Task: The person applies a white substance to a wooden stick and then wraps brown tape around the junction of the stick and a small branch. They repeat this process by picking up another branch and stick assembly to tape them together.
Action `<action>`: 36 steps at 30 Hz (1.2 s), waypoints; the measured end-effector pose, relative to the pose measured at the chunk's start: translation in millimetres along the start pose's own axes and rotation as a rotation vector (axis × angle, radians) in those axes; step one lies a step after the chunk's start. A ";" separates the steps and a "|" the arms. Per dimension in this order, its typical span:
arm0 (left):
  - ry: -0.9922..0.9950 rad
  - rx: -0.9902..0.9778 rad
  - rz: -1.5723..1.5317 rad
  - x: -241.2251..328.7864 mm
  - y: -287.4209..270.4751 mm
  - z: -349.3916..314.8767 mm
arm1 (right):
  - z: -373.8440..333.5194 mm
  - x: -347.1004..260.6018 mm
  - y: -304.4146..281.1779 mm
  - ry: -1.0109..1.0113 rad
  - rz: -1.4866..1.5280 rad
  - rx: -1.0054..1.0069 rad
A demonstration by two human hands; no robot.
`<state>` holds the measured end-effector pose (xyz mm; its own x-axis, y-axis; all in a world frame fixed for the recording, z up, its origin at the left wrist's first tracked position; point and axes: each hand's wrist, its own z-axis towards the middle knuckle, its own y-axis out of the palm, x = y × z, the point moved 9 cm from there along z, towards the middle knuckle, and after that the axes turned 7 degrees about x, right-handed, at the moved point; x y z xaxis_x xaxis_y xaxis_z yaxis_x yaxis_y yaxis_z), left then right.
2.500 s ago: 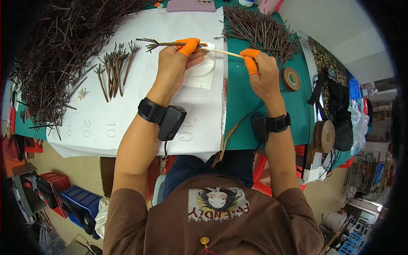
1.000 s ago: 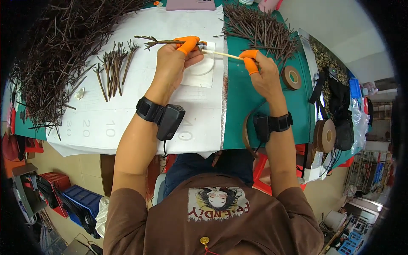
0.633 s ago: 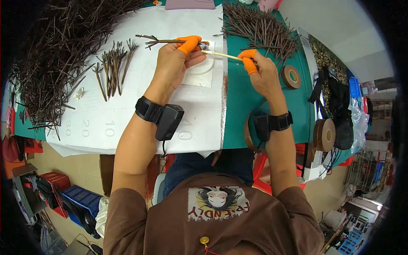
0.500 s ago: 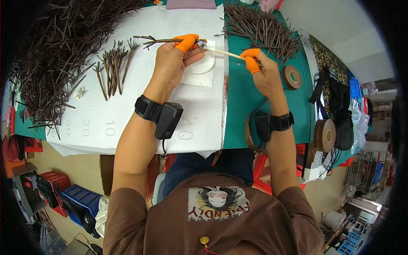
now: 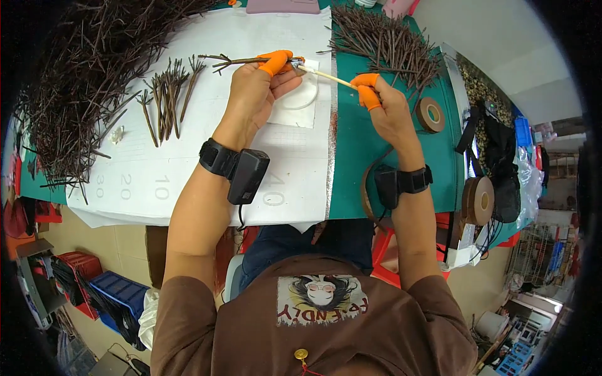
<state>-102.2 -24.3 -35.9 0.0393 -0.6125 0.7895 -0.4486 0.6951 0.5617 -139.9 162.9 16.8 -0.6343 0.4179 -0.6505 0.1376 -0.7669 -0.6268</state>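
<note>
Orange finger covers sit on both my hands. My left hand point(image 5: 260, 84) pinches a brown forked artificial twig point(image 5: 229, 61), its branched end pointing left. Between the thumb and finger of my right hand point(image 5: 385, 106) is a thin pale stick point(image 5: 335, 78) with a whitish tip. That tip meets the twig's right end, at my left fingertips, where a small whitish patch shows. Below the tip, a round white lid or dish point(image 5: 301, 97) lies on a white sheet. Several short forked twigs point(image 5: 166, 100) lie in a small group left of my left hand.
A large heap of dark twigs point(image 5: 94, 75) covers the far left. Another pile of straight stems point(image 5: 389, 44) lies at the far right. A brown tape roll point(image 5: 430, 114) rests beside my right hand, and a larger roll point(image 5: 480, 200) stands at the right edge.
My right hand has shifted slightly left, bringing the stick's tip closer against the twig's end. The left hand and its twig have hardly moved.
</note>
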 end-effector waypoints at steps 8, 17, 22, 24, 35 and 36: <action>0.007 0.011 0.023 -0.7 -2.3 1.9 | 0.2 -2.8 -2.3 -0.050 -0.081 0.026; 0.016 0.009 0.037 -1.1 -3.0 1.9 | 0.1 -6.3 -3.3 -0.089 -0.126 0.044; -0.012 0.006 0.053 -4.2 -1.9 1.2 | 0.9 -3.7 -5.3 -0.061 -0.069 0.063; -0.027 0.003 0.053 -6.3 -1.6 1.6 | 1.1 -3.0 -5.5 -0.060 -0.065 0.069; -0.090 -0.020 0.024 -11.0 -1.5 1.7 | 0.6 -11.6 -5.5 -0.162 -0.112 0.062; -0.088 -0.020 0.022 -10.6 -1.6 2.0 | 0.8 -12.1 -5.3 -0.162 -0.112 0.062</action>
<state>-103.7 -19.7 -45.6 -0.0496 -0.6271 0.7774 -0.4310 0.7156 0.5497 -133.6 161.5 28.4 -0.7579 0.4222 -0.4973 0.0152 -0.7507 -0.6605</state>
